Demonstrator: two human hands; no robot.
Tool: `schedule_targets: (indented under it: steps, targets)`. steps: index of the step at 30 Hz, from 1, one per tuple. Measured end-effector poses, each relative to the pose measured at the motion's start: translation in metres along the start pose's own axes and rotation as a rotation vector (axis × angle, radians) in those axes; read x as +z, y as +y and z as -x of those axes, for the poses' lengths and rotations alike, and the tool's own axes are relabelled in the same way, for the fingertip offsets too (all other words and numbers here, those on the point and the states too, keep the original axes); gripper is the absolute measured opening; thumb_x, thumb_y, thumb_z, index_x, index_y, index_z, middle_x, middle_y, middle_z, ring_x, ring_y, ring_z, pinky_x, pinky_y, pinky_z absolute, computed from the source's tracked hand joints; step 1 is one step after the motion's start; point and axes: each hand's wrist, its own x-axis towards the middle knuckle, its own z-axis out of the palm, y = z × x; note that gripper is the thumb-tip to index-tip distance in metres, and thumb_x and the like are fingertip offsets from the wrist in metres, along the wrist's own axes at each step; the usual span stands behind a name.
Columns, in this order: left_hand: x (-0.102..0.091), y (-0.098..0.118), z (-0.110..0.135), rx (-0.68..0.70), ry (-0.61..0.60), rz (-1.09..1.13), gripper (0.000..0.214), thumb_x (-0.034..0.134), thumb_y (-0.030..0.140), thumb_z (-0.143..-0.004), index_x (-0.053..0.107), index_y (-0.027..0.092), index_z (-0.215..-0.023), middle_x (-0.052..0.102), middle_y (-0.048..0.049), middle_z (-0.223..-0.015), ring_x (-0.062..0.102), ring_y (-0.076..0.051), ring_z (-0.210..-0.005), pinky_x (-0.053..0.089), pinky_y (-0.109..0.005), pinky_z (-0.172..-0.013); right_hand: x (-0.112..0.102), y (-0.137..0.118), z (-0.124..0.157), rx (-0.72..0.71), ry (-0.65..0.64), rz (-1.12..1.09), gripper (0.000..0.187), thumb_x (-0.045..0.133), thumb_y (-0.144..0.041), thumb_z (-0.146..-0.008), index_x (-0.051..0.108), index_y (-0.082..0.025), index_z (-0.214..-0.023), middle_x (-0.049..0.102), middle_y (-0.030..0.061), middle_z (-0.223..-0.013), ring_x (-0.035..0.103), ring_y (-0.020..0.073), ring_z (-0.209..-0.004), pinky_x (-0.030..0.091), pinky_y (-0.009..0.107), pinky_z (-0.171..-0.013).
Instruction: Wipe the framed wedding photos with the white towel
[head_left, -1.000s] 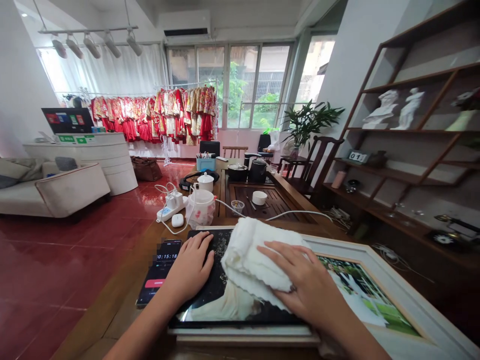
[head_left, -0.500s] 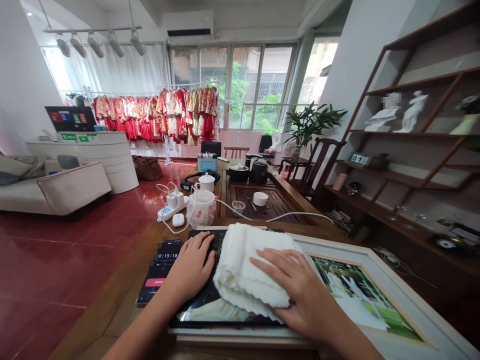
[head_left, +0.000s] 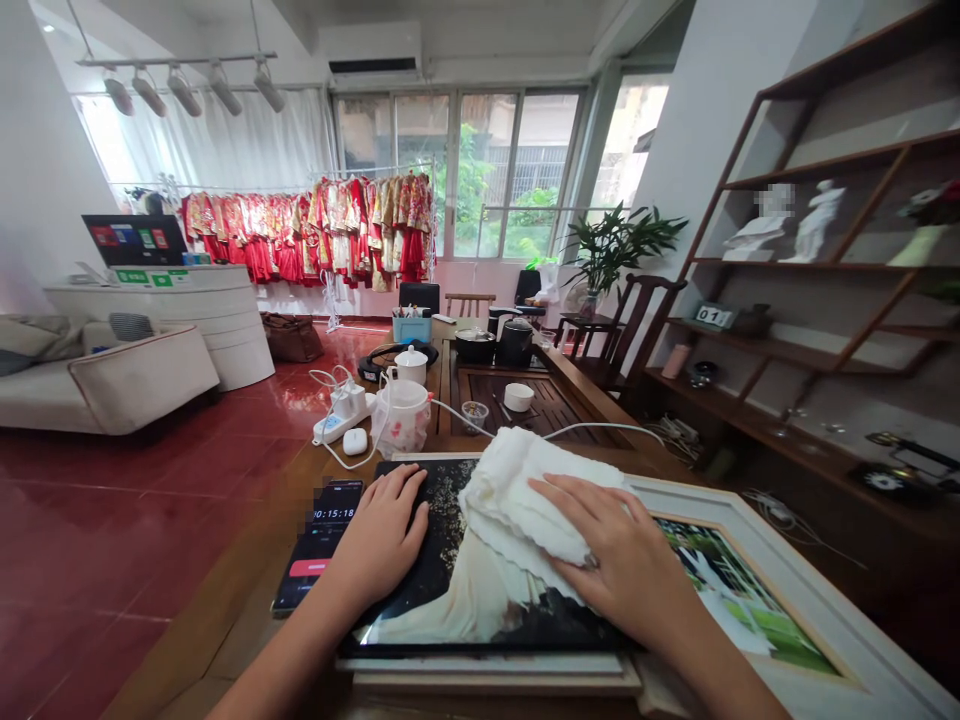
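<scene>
A rack of red embroidered garments (head_left: 315,230) lines the far windows and wooden shelves (head_left: 825,300) stand to the right, as a person works at a long wooden bench (head_left: 225,620) in a red-tiled studio. A white-framed photograph (head_left: 787,590) of a figure in white on green grass lies flat on the bench, just beside a dark picture (head_left: 480,620) showing a white gown; whether the two are joined cannot be told. A folded white towel (head_left: 532,510) sits across the dark picture's upper right, near the white frame. The person's right hand (head_left: 619,555) lies on the towel, its fingers (head_left: 577,505) spread and pressing down, not pinching. The left hand (head_left: 379,530) rests on the dark picture's glossy surface, its fingers (head_left: 394,495) close together and slightly curved. A phone (head_left: 322,545) showing a running timer lies just left of that hand. Beyond stand a plastic jug (head_left: 397,420) and a white power strip (head_left: 337,420) with tangled cables.
</scene>
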Motion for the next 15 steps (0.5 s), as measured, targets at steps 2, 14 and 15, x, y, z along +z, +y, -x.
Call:
schedule_targets:
  steps: [2, 14, 15]
  targets:
    - [-0.001, 0.000, 0.000, 0.000, -0.002, -0.003, 0.041, 0.036, 0.030, -0.099, 0.047, 0.019, -0.137, 0.046, -0.0084, -0.145, 0.041, -0.023, -0.135, 0.030, -0.042, -0.114, 0.002, -0.001, 0.000, -0.041, 0.001, -0.005, 0.059, 0.058, -0.029, -0.083, 0.043, -0.025, -0.141, 0.055, 0.0104, -0.136, 0.051, 0.0277, -0.121, 0.032, 0.045, -0.097]
    - [-0.001, 0.003, -0.002, -0.023, -0.020, -0.001, 0.043, 0.038, 0.030, -0.098, 0.046, 0.017, -0.138, 0.046, -0.0096, -0.146, 0.040, -0.024, -0.136, 0.029, -0.045, -0.114, -0.004, -0.021, 0.003, -0.300, -0.116, -0.133, 0.076, 0.056, -0.023, -0.075, 0.032, -0.030, -0.147, 0.047, 0.0031, -0.145, 0.044, 0.0241, -0.130, 0.022, 0.044, -0.105]
    - [0.000, 0.003, -0.003, -0.023, -0.023, -0.001, 0.044, 0.038, 0.030, -0.097, 0.046, 0.017, -0.138, 0.046, -0.0096, -0.146, 0.040, -0.024, -0.135, 0.029, -0.045, -0.114, -0.005, -0.020, 0.002, -0.294, -0.118, -0.135, 0.075, 0.056, -0.023, -0.076, 0.033, -0.030, -0.146, 0.048, 0.0032, -0.145, 0.044, 0.0237, -0.129, 0.023, 0.043, -0.105]
